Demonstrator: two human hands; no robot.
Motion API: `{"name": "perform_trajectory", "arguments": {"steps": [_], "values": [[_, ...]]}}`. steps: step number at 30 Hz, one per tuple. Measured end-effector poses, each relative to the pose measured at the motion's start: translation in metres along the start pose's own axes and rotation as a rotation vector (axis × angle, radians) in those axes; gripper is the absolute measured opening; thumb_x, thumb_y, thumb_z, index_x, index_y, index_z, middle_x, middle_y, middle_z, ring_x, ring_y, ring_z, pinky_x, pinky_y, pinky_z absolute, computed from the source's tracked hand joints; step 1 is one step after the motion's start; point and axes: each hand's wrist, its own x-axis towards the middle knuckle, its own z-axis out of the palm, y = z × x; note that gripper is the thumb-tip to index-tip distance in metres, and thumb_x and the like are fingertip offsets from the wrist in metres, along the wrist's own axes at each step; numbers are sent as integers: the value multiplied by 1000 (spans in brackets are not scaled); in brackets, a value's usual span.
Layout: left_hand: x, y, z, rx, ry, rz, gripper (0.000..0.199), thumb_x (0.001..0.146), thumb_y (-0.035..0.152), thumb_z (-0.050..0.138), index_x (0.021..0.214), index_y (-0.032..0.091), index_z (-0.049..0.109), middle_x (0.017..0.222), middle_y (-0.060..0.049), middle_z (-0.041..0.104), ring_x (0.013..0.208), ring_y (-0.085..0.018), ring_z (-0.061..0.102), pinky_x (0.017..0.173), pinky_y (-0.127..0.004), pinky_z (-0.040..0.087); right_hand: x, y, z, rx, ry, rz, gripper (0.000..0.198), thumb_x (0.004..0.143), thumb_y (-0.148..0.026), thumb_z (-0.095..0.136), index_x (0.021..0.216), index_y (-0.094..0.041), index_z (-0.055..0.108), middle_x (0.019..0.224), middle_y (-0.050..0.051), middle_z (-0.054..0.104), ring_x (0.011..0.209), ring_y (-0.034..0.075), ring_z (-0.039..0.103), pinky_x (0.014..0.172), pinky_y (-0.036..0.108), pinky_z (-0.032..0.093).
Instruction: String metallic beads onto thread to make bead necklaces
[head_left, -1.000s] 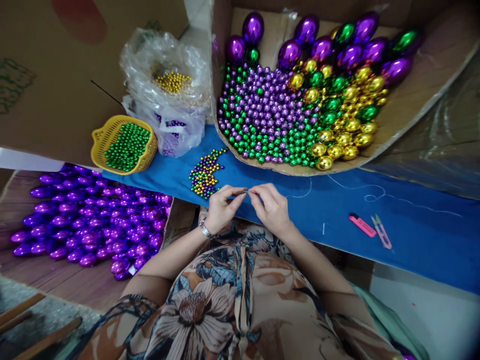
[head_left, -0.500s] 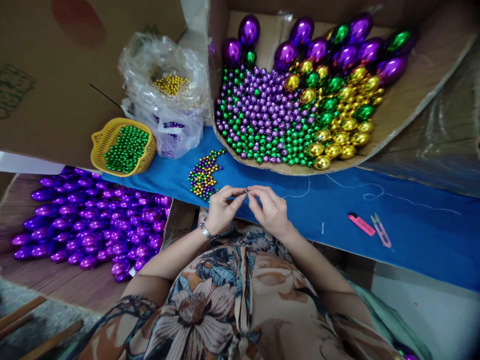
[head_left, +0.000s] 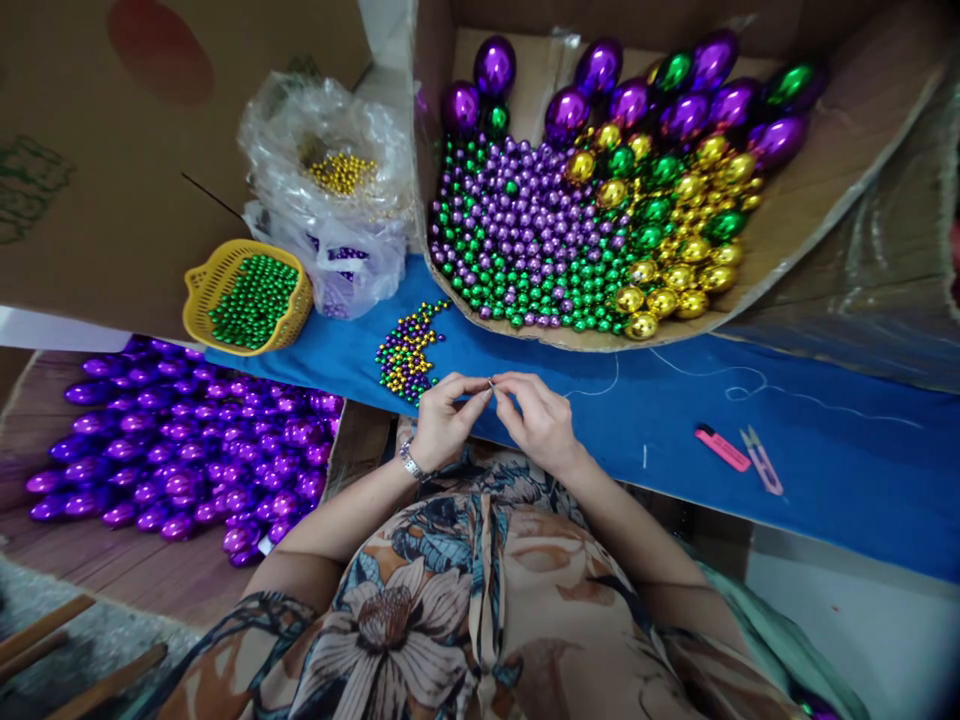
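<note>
My left hand [head_left: 450,418] and my right hand [head_left: 538,420] meet fingertip to fingertip over the front edge of the blue cloth, both closed in a pinch. A thin, shiny sliver [head_left: 491,384] shows between the fingertips, too small to name. From behind my right hand a fine white thread [head_left: 616,372] curves up towards the box rim; another stretch of thread lies loose to the right. Just beyond my left hand is a loose pile of small green, gold and purple beads [head_left: 406,355].
A cardboard box [head_left: 517,338] of beads and larger shiny balls stands behind. On the left are a yellow basket [head_left: 196,305] of green beads, plastic bags [head_left: 262,125] and a box of purple ovals [head_left: 172,460]. Thread snips [head_left: 761,460] and a pink lighter-like object [head_left: 722,448] lie right.
Both hands keep the same pinch at nearly the same spot. The view has shifted very slightly; nothing else visibly moved.
</note>
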Motion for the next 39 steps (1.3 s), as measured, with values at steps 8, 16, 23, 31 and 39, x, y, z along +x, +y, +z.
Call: {"name": "perform_trajectory", "arguments": {"steps": [8, 16, 23, 31, 39], "values": [[-2, 0, -1, 180, -9, 184, 12, 87, 21, 64, 97, 18, 71, 85, -2, 70, 75, -10, 65, 66, -19, 52, 0, 0, 1, -15, -5, 27, 13, 95, -18, 50, 96, -17, 63, 97, 8, 71, 93, 13, 68, 85, 25, 56], [-3, 2, -2, 264, -81, 273, 20, 91, 16, 57, 107, 17, 68, 83, -3, 66, 73, -10, 60, 67, -21, 50, 2, 5, -2, 54, -70, 132, 23, 94, -29, 55, 112, -20, 64, 108, 7, 70, 103, 17, 65, 92, 31, 53], [-2, -3, -5, 233, -136, 206, 17, 90, 20, 59, 104, 18, 69, 81, -2, 66, 76, -11, 61, 70, -22, 51, -5, 19, -26, -7, 96, 179, 11, 93, -23, 54, 92, -19, 64, 95, 4, 70, 89, 14, 65, 82, 28, 52], [4, -15, -3, 48, -149, -53, 16, 83, 26, 65, 96, 18, 72, 80, -3, 68, 73, -12, 63, 68, -24, 51, -46, 91, -161, -920, 494, 396, 35, 96, -34, 45, 123, -20, 63, 112, 17, 66, 108, 32, 61, 81, 48, 47], [28, -8, 23, -877, -130, -772, 29, 60, 19, 82, 85, 13, 67, 72, -1, 67, 65, -12, 64, 65, -25, 51, -25, 25, -38, -376, -307, -401, 44, 90, -13, 55, 130, -32, 59, 119, 5, 68, 90, 16, 67, 74, 30, 54]]}}
